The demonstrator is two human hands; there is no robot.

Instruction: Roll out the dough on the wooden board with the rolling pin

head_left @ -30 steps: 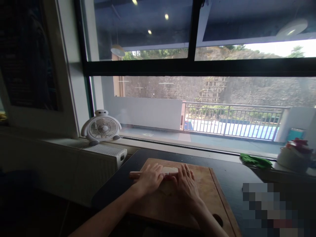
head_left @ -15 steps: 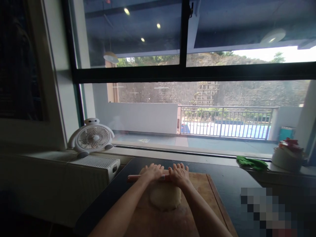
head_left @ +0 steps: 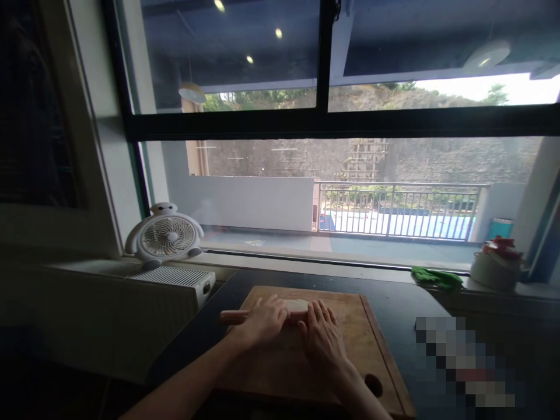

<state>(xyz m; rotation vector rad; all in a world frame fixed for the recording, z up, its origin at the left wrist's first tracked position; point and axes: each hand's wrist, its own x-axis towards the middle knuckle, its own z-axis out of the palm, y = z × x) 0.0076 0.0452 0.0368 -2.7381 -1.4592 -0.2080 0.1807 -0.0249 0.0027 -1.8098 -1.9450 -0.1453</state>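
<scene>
A wooden rolling pin (head_left: 233, 317) lies crosswise on a wooden cutting board (head_left: 350, 350). My left hand (head_left: 263, 319) is closed over its left part, with the fingers bent across the wood. On the right part rests my right hand (head_left: 324, 332), its fingers close together and draped over the pin. Pale dough (head_left: 297, 304) shows between the hands, just beyond the pin. The rest of the dough is hidden by the pin and my hands.
The board sits on a dark table (head_left: 394, 309) below a large window. A white fan (head_left: 170, 236) stands on the left by a radiator (head_left: 192, 280). On the right sill are a green cloth (head_left: 437, 277) and a red-topped pot (head_left: 499, 262). A pixelated patch covers the table's right side.
Both hands have drawn the rolling pin nearer to me across the dough. The dough showed on the near side of the pin; now it shows on the far side. The view has tilted slightly down.
</scene>
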